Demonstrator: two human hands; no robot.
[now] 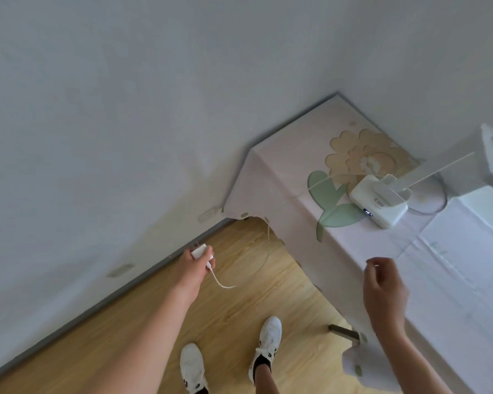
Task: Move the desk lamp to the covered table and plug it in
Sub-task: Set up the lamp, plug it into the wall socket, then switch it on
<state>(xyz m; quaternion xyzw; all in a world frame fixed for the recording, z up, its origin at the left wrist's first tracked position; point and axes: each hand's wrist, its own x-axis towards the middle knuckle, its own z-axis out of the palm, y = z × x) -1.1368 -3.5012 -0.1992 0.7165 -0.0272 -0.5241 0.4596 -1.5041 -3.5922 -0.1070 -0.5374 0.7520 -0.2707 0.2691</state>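
Plug adapter (pixel 201 250), white, was held in my left grip (pixel 199 260), fingers curled round it. Its prongs pointed toward the wall (pixel 111 137). My arm reached out low over the wooden floor (pixel 239 302). A thin white cord (pixel 222 282) trailed from the adapter's rear end, then blurred out of sight. A wall socket (pixel 209 214) sat low on the wall, up and to the right of the adapter, just beside the corner of the covered worktop (pixel 353 251). Adapter and socket were apart.

The desk lamp (pixel 377 204) stood on the worktop, on a pale pink cloth printed with a large flower. Its white base rested by the flower's green leaves. Its slim arm slanted up to the right toward a blurred white head near the frame edge.

My right grip (pixel 384 291) hovered above the worktop's near edge, fingers loosely curled, with nothing visible in it. My two white shoes (pixel 268 336) stood on the floor below.
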